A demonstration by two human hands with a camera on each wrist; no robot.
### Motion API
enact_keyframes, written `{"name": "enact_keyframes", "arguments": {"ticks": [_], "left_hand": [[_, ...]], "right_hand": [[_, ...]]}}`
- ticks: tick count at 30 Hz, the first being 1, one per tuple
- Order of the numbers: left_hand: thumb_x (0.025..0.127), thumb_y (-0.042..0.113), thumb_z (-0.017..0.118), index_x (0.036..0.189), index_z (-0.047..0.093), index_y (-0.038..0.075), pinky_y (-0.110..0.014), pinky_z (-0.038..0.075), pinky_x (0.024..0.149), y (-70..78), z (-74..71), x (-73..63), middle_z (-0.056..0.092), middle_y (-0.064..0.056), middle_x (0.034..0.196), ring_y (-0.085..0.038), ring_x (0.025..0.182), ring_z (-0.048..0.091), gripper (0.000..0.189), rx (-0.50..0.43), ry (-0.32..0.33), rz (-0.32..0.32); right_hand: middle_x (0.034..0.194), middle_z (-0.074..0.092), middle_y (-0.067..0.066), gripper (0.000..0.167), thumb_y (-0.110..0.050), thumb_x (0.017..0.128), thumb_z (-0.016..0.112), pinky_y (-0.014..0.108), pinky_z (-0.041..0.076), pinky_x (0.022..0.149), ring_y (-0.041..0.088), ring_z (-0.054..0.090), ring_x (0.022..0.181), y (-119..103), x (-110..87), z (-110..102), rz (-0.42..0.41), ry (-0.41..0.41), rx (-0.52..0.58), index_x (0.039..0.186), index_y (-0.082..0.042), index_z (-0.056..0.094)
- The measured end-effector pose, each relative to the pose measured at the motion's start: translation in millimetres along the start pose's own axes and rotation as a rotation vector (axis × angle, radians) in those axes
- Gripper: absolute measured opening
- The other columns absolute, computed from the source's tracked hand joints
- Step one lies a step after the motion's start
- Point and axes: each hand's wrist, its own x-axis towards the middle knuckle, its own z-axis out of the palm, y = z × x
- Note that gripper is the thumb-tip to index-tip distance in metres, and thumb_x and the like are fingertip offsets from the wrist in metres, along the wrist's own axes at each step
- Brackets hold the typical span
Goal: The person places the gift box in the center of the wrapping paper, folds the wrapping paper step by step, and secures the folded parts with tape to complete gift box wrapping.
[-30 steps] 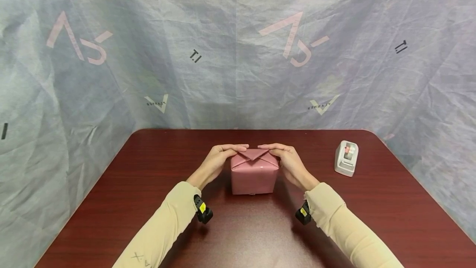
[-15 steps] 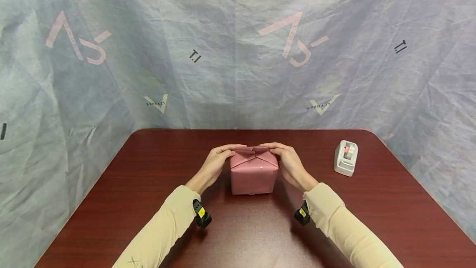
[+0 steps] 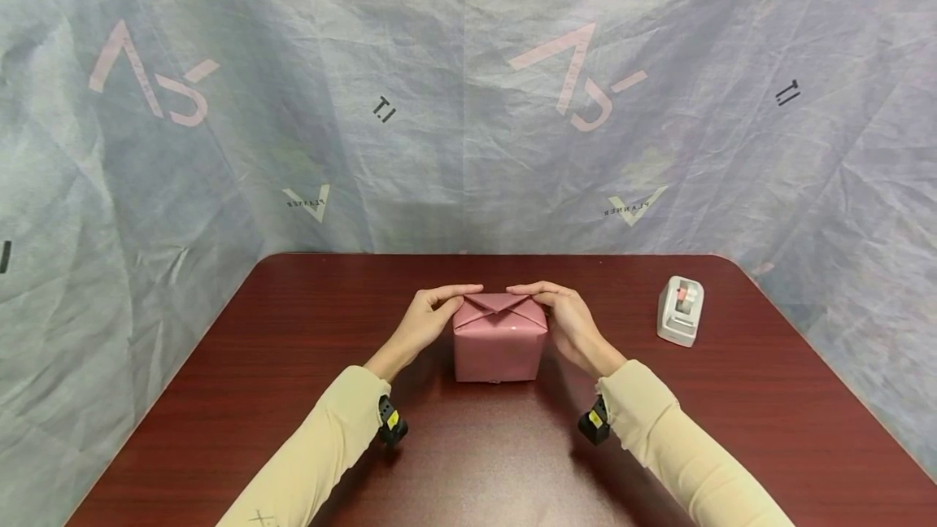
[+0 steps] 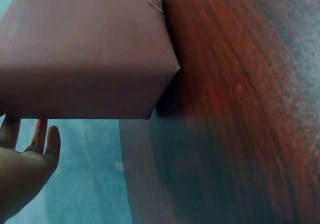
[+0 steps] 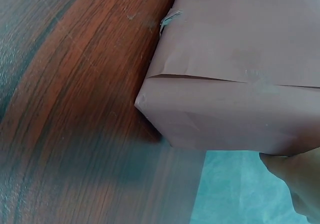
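Observation:
A box wrapped in pink paper [image 3: 499, 352] stands on the table in the middle of the head view. On its top the wrapping paper [image 3: 501, 302] forms a pointed flap, now lying toward me. My left hand [image 3: 422, 320] holds the flap's far left corner, thumb in front and index finger along the far edge. At the opposite corner my right hand [image 3: 573, 324] grips it the same way. The left wrist view shows several fingers [image 4: 52, 143] behind the box. In the right wrist view, only part of the hand [image 5: 300, 176] appears by the box's far edge.
A white tape dispenser [image 3: 680, 311] stands on the table to the right of the box. The dark red wooden table [image 3: 307, 324] reaches back to a grey printed cloth [image 3: 461, 145] that hangs behind and on both sides.
The top flap was down one second ago, stood raised between both hands half a second ago, and is folded back down toward me now. The box has stayed in place.

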Motion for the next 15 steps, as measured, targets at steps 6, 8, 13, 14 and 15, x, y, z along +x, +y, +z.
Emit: {"name": "enact_keyframes", "arguments": {"ticks": [6, 8, 13, 14, 15], "left_hand": [[0.096, 0.012, 0.045, 0.129, 0.052, 0.016, -0.037, 0.031, 0.104, -5.4, -3.6, -1.9, 0.055, -0.008, 0.129, -0.014, 0.127, 0.042, 0.034, -0.094, -0.083, 0.026], [0.094, 0.009, 0.045, 0.128, 0.053, 0.013, -0.038, 0.028, 0.106, -6.2, -4.3, -2.6, 0.055, -0.007, 0.130, -0.013, 0.128, 0.042, 0.035, -0.147, -0.092, 0.008], [0.091, 0.007, 0.046, 0.123, 0.058, 0.011, -0.039, 0.025, 0.107, -4.1, -4.3, -5.0, 0.058, -0.002, 0.127, -0.010, 0.127, 0.042, 0.035, -0.204, -0.072, -0.047], [0.091, 0.007, 0.046, 0.123, 0.058, 0.011, -0.039, 0.025, 0.107, -3.7, -4.0, -5.3, 0.058, -0.003, 0.127, -0.010, 0.127, 0.042, 0.035, -0.203, -0.068, -0.050], [0.091, 0.007, 0.046, 0.123, 0.059, 0.012, -0.039, 0.025, 0.107, -3.3, -3.7, -5.6, 0.058, -0.002, 0.126, -0.009, 0.127, 0.042, 0.035, -0.200, -0.062, -0.050]], "right_hand": [[0.113, 0.066, 0.004, 0.031, -0.002, 0.090, 0.040, 0.027, 0.051, 0.075, 0.012, 0.060, 0.103, 0.4, -0.9, 1.3, 0.013, -0.006, 0.010, 0.109, 0.001, 0.065], [0.113, 0.065, 0.005, 0.031, -0.002, 0.090, 0.040, 0.027, 0.051, 0.075, 0.012, 0.060, 0.103, 0.2, -1.2, 1.7, 0.013, -0.010, 0.019, 0.108, 0.001, 0.065], [0.113, 0.065, 0.005, 0.031, -0.002, 0.090, 0.039, 0.027, 0.051, 0.076, 0.013, 0.059, 0.105, 0.8, -1.0, 3.0, 0.017, -0.005, 0.041, 0.110, 0.004, 0.063], [0.114, 0.065, 0.006, 0.032, -0.002, 0.090, 0.039, 0.027, 0.051, 0.076, 0.013, 0.059, 0.105, 1.0, -1.0, 3.3, 0.017, -0.003, 0.041, 0.110, 0.004, 0.063], [0.115, 0.065, 0.007, 0.032, -0.002, 0.090, 0.039, 0.028, 0.051, 0.077, 0.014, 0.059, 0.105, 1.2, -0.9, 3.6, 0.017, 0.001, 0.042, 0.110, 0.004, 0.063]]}}
